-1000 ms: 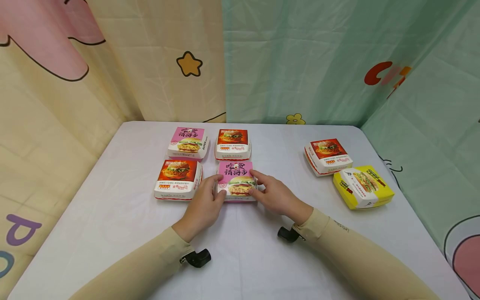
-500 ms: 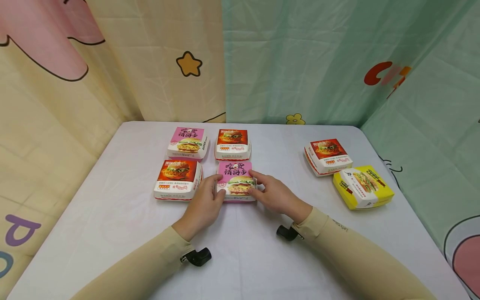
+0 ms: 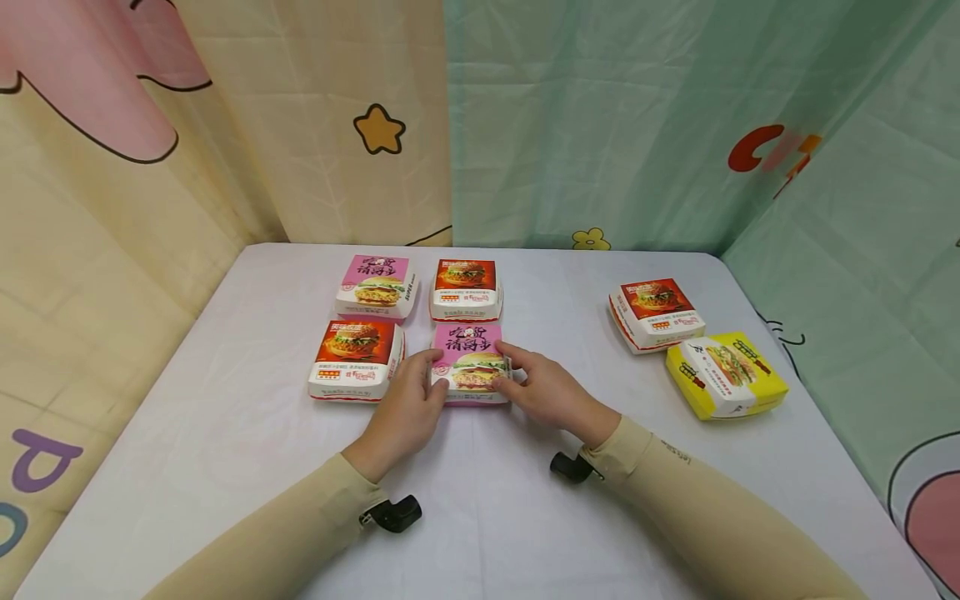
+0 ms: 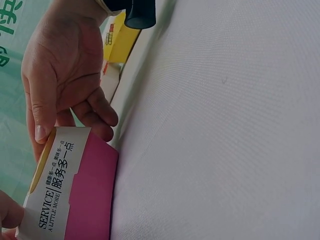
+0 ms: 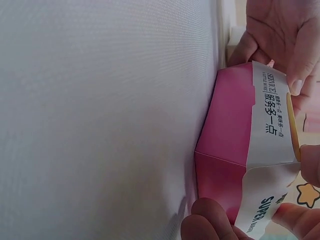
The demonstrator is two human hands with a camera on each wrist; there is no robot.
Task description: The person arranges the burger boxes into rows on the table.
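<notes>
Between my two hands, a pink and white burger box (image 3: 470, 360) sits on the table at the front of a group of boxes. My left hand (image 3: 405, 408) grips its left side, thumb at the near left corner. On the opposite side my right hand (image 3: 558, 398) holds it, thumb and index finger on the top edge. The left wrist view shows the box's pink front (image 4: 92, 185) low against the cloth, the right fingers at its far end. In the right wrist view, right fingertips (image 5: 205, 220) lie low along the box's side wall.
A red and white burger box (image 3: 356, 362) stands just left of my left hand. Behind are another pink box (image 3: 377, 285) and another red one (image 3: 466, 289). Off to the right, a red box (image 3: 656, 314) lies beside a yellow one (image 3: 727, 375). Curtains (image 3: 592, 108) border the table.
The held pink burger box has slid slightly left, with the right hand following it. My left hand has barely shifted left. The other boxes stay where they were.
</notes>
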